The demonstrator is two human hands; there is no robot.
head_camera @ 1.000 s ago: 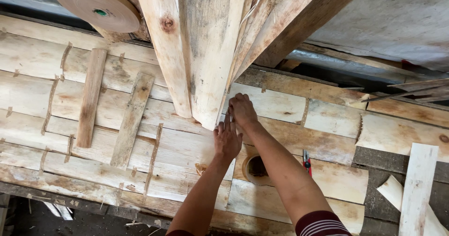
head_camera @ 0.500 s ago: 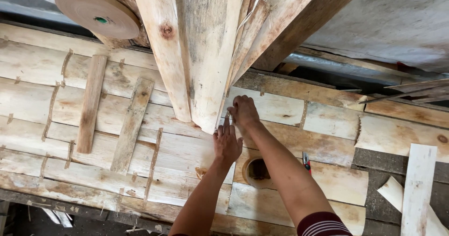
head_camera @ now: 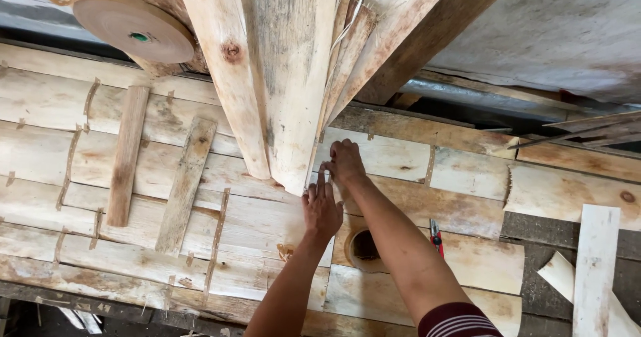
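My right hand (head_camera: 346,163) has its fingers curled on the lower edge of a thin veneer strip (head_camera: 347,63), one of several leaning upright. My left hand (head_camera: 322,207) lies just below it, fingers stretched out. Its tips touch a small pale strip at the foot of the broad upright veneer sheet (head_camera: 290,83). Both hands rest over a bed of flat veneer pieces (head_camera: 80,150) joined with brown paper tape. The two hands almost touch.
A large roll of brown tape (head_camera: 133,33) sits at the top left. Two loose wooden slats (head_camera: 127,153) (head_camera: 187,183) lie on the veneer bed. A round hollow roll (head_camera: 364,247) and a red-handled tool (head_camera: 435,233) are beside my right forearm. Pale boards (head_camera: 594,263) stand at the right.
Both hands stay at the same spot at the foot of the upright sheets. The view has shifted slightly; nothing else has visibly moved.
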